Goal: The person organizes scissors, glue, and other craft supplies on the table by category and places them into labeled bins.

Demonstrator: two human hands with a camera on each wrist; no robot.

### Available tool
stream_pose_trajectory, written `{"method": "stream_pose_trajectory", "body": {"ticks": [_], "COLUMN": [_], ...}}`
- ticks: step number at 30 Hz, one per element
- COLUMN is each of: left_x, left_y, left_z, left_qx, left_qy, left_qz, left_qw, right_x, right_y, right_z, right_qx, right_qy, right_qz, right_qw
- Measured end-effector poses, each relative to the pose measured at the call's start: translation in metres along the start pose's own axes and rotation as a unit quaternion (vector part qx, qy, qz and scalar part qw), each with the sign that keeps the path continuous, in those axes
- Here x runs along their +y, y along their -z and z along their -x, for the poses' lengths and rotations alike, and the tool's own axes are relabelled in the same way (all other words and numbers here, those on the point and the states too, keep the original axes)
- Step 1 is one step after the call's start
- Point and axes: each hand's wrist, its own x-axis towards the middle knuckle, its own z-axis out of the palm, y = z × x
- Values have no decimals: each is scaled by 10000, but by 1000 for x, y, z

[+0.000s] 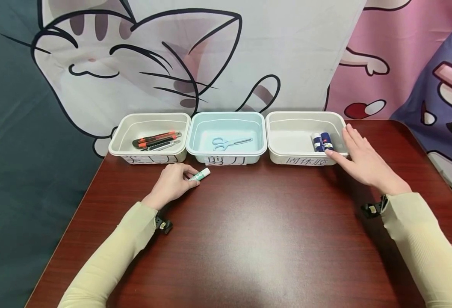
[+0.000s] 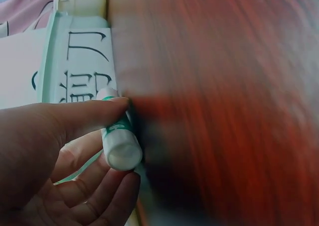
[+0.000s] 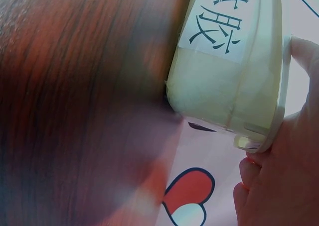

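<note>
My left hand pinches a white-and-green glue stick between thumb and fingers, close over the table in front of the bins. In the left wrist view the glue stick points one white end toward the camera. My right hand rests at the right corner of the right-hand white bin, thumb at the front rim and straight fingers along the side. Two blue-and-white glue sticks stand inside that bin. The right wrist view has my right hand against the rim beside the label.
A white bin at the left holds several utility knives. Between the white bins stands a light-blue bin with blue scissors. All three line the back of the brown table, before a cartoon-cat curtain.
</note>
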Motion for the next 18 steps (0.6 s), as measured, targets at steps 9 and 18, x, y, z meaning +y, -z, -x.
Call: {"method": "stream_pose_trajectory", "body": {"ticks": [9,18], "left_x": [20,36], "left_y": [0,0], "left_z": [0,-1], "left_qx": [12,5], "left_qy": [-211,-424], "left_qz": [237,434], "left_qw": [9995,9982], "right_x": [-1,-2], "right_y": [1,2], "right_z": [0,0], "right_qx": [-54,-36], "right_qy": [-67,21], "right_qz": [-16,-10], "right_qw": [10000,10000]}}
